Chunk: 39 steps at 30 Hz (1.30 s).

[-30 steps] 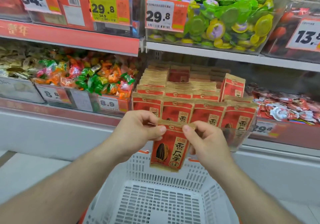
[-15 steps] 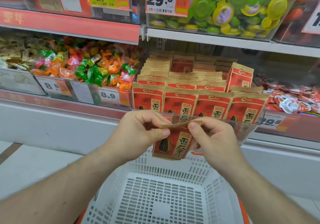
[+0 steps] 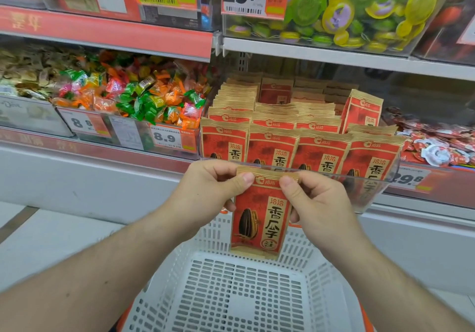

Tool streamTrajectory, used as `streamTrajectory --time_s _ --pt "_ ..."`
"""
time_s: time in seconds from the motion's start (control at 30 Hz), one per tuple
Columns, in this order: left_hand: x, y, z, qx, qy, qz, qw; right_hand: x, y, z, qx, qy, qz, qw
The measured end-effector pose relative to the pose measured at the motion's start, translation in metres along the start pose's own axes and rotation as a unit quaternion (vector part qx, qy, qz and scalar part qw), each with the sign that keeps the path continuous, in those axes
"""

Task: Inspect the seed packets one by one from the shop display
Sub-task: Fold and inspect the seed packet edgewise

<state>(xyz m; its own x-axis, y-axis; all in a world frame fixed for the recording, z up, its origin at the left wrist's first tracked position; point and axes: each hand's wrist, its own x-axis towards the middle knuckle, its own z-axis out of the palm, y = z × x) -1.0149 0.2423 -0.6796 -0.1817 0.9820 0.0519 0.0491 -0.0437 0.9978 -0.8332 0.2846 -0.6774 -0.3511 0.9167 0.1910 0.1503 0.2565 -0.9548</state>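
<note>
A red and tan seed packet with a black sunflower seed printed on it hangs upright in front of me, its printed face toward me. My left hand pinches its top left corner and my right hand pinches its top right corner. Just behind the hands, a clear display bin holds several rows of the same packets standing upright. One packet at the back right leans above the rest.
A white slotted shopping basket sits below the held packet. Left of the bin lies a tray of wrapped candies with an 8.9 price tag. A tub of green and yellow sweets stands on the upper shelf. Red-and-white packets lie at the right.
The packet's top edge was tipped toward me half a second ago. Now it hangs flat and upright, facing me. Both hands keep their pinch on the top corners.
</note>
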Motion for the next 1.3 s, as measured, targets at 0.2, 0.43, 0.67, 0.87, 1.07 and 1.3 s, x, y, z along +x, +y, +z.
streamTrajectory --time_s 0.2,0.43,0.67,0.87,1.07,1.3 --pt "0.003 0.004 -0.002 -0.107 0.02 -0.031 0.994 0.005 0.003 -0.008 -0.027 -0.108 0.052 0.992" --pt "-0.001 0.002 -0.01 0.032 -0.095 -0.071 0.992 0.007 0.004 -0.008 0.013 -0.058 0.058 0.997" --pt "-0.001 0.004 -0.011 -0.004 -0.061 -0.046 0.997 0.008 0.003 -0.015 0.011 -0.14 0.104 0.985" --pt "-0.004 0.005 -0.012 -0.021 -0.111 -0.073 0.991 0.006 0.001 -0.017 0.039 -0.144 0.102 0.984" --pt "-0.008 0.005 -0.01 -0.051 -0.124 -0.078 0.988 0.008 0.004 -0.023 0.095 -0.187 0.135 0.968" --pt "-0.007 0.005 -0.009 -0.082 -0.114 -0.091 0.986 0.007 0.004 -0.023 0.14 -0.216 0.146 0.955"
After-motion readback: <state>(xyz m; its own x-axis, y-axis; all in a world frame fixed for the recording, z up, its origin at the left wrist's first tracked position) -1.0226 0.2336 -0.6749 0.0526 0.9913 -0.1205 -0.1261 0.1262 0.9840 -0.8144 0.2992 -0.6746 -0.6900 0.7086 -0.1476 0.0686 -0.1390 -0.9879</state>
